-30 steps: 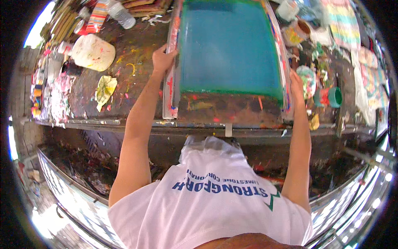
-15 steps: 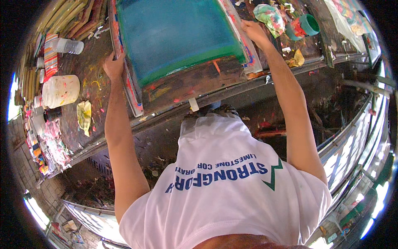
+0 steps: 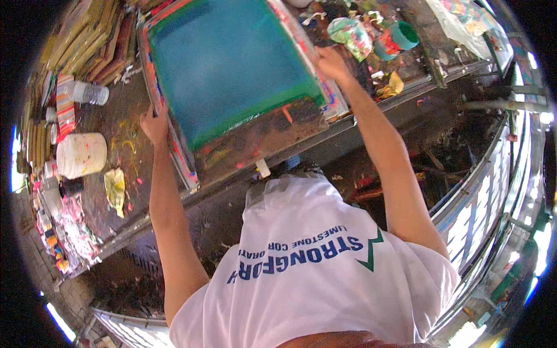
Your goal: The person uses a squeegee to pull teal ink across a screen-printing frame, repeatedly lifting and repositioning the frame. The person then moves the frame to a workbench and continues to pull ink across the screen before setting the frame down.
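Note:
A screen-printing frame [image 3: 226,69] lies on the paint-stained table in front of me, its blue-green mesh edged in brighter green and its side rails smeared red, pink and blue. On the left rail, my left hand [image 3: 155,124] is closed, fingers partly hidden by the rail. The opposite rail is gripped by my right hand [image 3: 333,64], set farther from me than the left. Below the mesh, a brown, paint-marked strip [image 3: 261,133] shows between the ends of the two rails.
Left are a white paint-spotted tub [image 3: 82,155], a clear plastic bottle [image 3: 91,93], a crumpled yellow scrap [image 3: 115,191] and stacked wooden frames [image 3: 87,46]. Right of the frame sit a paint-smeared plastic bag [image 3: 350,37], a green container [image 3: 397,40] and a yellowish scrap [image 3: 391,85]. The table's front edge [image 3: 232,182] runs before me.
The whole view has turned and shifted, so the table's things sit lower at left and farther left at right. Both hands keep their places on the frame's rails.

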The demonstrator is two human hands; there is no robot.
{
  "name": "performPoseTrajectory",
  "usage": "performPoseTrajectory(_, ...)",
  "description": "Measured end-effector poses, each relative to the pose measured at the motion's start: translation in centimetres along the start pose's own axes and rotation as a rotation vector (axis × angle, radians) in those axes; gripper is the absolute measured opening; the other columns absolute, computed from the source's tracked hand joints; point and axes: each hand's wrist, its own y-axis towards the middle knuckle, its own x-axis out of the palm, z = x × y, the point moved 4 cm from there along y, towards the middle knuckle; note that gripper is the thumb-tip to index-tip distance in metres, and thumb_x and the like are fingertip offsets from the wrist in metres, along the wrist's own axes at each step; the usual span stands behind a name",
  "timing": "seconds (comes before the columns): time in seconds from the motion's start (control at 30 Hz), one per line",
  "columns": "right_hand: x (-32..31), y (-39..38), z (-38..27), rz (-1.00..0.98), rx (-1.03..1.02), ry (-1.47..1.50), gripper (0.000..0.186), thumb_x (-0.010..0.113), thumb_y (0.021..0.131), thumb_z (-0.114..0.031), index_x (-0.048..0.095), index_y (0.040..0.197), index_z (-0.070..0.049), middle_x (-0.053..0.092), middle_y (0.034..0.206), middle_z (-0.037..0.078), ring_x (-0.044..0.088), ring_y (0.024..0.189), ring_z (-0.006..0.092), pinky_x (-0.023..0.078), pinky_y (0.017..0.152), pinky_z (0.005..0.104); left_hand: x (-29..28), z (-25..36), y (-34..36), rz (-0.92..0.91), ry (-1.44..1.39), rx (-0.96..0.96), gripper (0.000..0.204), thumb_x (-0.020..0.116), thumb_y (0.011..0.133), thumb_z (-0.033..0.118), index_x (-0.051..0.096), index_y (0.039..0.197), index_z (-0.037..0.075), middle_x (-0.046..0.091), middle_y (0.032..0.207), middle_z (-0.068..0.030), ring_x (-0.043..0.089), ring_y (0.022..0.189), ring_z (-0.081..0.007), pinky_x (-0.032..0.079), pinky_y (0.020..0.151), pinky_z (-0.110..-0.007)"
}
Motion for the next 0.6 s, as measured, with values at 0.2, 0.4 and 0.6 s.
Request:
performPoseTrajectory(0.2, -1.6, -4.5, -1.2, 0.26, -0.035, 0.199, 0.043, 0.066, 0.101, -0.033, 0.071, 0.13, -0.002, 0.071, 0.125, 0.025, 0.071, 0.113, 0.0406, 0.057, 0.099, 0.0444, 0.1, 0.1, -1.0, 0.018, 0.157, 0.031, 0.07, 0.077, 0.087, 0.054, 0.072, 0.135, 0.004, 0.066, 0.123, -0.029, 0.056, 0.127, -0.0457, 0.043, 0.11, -0.056)
performPoseTrajectory(0.4, -5.4, -14.8, 5.8, 0.715, 0.255, 0.68, 0.025, 0.08, 0.096, -0.022, 0.079, 0.105, 0.001, 0.076, 0.086, 0.004, 0.068, 0.082, 0.0111, 0.055, 0.079, 0.0287, -7.1, 2.6, -4.6, 0.062, -0.121, 0.034, 0.05, 0.076, 0.096, 0.034, 0.072, 0.136, 0.005, 0.066, 0.128, -0.0223, 0.06, 0.121, -0.0395, 0.048, 0.105, -0.05)
performPoseTrajectory(0.6, -7.0, -23.1, 11.8, 0.821, 0.494, 0.84, 0.042, 0.061, 0.111, -0.037, 0.07, 0.084, -0.005, 0.064, 0.076, 0.001, 0.054, 0.065, 0.0079, 0.044, 0.058, 0.0287, -15.8, 9.1, -14.3, 0.303, -0.322, -0.122, 0.02, 0.07, 0.101, 0.019, 0.075, 0.111, 0.001, 0.07, 0.119, -0.0132, 0.063, 0.111, -0.0267, 0.051, 0.098, -0.04)
